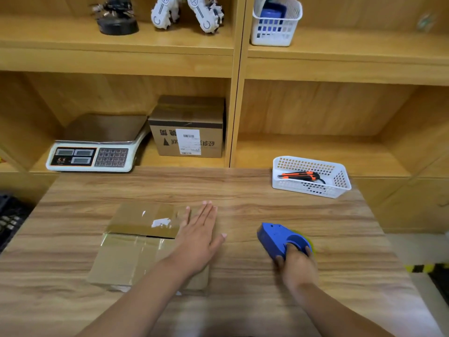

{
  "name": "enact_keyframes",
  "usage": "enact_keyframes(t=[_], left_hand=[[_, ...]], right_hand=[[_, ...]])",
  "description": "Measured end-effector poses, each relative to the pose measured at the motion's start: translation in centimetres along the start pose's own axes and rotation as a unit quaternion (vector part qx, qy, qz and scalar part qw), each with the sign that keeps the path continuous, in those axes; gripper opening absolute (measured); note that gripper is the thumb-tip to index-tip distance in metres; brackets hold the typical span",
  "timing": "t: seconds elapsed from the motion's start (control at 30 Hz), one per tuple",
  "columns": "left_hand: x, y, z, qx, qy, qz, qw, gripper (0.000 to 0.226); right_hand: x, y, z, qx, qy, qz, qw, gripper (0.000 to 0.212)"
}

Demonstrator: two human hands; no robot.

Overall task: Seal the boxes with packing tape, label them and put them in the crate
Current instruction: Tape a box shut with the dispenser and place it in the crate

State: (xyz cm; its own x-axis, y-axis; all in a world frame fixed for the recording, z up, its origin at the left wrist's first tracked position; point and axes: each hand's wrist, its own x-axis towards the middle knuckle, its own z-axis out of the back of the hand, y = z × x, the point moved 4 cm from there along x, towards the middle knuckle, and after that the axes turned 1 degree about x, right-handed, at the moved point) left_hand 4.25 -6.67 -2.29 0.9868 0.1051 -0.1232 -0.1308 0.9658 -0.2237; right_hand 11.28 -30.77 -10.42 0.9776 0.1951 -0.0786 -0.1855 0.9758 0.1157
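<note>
Head view: left hand [199, 231] flat, fingers straight, pressing the right side of the box [136, 246] on the table [243, 188]. Right of the box, right hand [300, 266] grips the tape dispenser [279, 235]. Box looks like light, stiff cardboard; I'd lift it by opposite sides.

Light wooden shelving unit [340, 66] spans back; vertical divider [235, 113] splits open compartments. Wood-grain table [243, 188] stands in front, just before lower shelf. Pale floor [410, 246] at right, with yellow-black striped marking [421, 268]. Soft, even light.
</note>
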Motion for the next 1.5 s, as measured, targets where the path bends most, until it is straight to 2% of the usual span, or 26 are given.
enact_keyframes(t=[0.03, 0.13, 0.27, 0.4, 0.6, 0.8, 0.9, 1.07, 1.17, 1.23, 1.37, 1.5], left_hand=[[0.1, -0.5, 0.2, -0.011, -0.004, 0.001, 1.000, 0.089], [0.6, -1.9, 0.9, -0.047, -0.005, 0.003, 0.999, 0.075], [0.9, -3.6, 2.2, -0.130, -0.003, -0.016, 0.991, 0.085], [1.0, -3.9, 3.1, -0.192, -0.014, -0.020, 0.981, 0.082], [0.8, -2.6, 3.9, -0.236, -0.086, 0.007, 0.968, 0.052], [0.2, -1.9, 4.0, -0.281, -0.122, 0.076, 0.949, 0.018], [-0.1, -2.1, 4.3, -0.309, -0.122, 0.096, 0.938, 0.010], [-0.4, -1.9, 4.8, -0.356, -0.114, 0.132, 0.918, 0.016], [-0.2, -1.7, 4.7, -0.410, -0.112, 0.150, 0.893, 0.020], [-0.2, -1.8, 4.6, -0.429, -0.108, 0.157, 0.883, 0.019], [-0.1, -2.7, 4.6, -0.422, -0.093, 0.166, 0.886, 0.018], [0.2, -3.1, 5.1, -0.460, -0.082, 0.183, 0.865, 0.017]], right_hand=[[0.0, -0.2, 0.2, -0.004, -0.012, 0.015, 1.000, 0.033], [-0.1, 0.0, 1.2, 0.039, -0.115, 0.105, 0.987, 0.041], [-0.4, 1.1, 3.2, 0.094, -0.168, 0.219, 0.957, 0.045], [-0.5, 2.3, 4.7, 0.119, -0.171, 0.284, 0.936, 0.046], [-0.2, 3.0, 5.9, 0.108, -0.200, 0.345, 0.911, 0.040], [0.2, 3.5, 6.4, 0.095, -0.179, 0.397, 0.895, 0.036], [0.5, 3.7, 7.0, 0.097, -0.169, 0.409, 0.892, 0.033], [0.8, 3.7, 8.1, 0.102, -0.156, 0.415, 0.891, 0.038], [1.4, 3.8, 9.2, 0.138, -0.134, 0.418, 0.888, 0.034], [2.1, 3.5, 9.3, 0.154, -0.109, 0.398, 0.898, 0.034], [3.1, 2.9, 9.3, 0.186, -0.073, 0.323, 0.925, 0.042], [2.9, 2.9, 11.0, 0.247, -0.082, 0.295, 0.919, 0.036]])
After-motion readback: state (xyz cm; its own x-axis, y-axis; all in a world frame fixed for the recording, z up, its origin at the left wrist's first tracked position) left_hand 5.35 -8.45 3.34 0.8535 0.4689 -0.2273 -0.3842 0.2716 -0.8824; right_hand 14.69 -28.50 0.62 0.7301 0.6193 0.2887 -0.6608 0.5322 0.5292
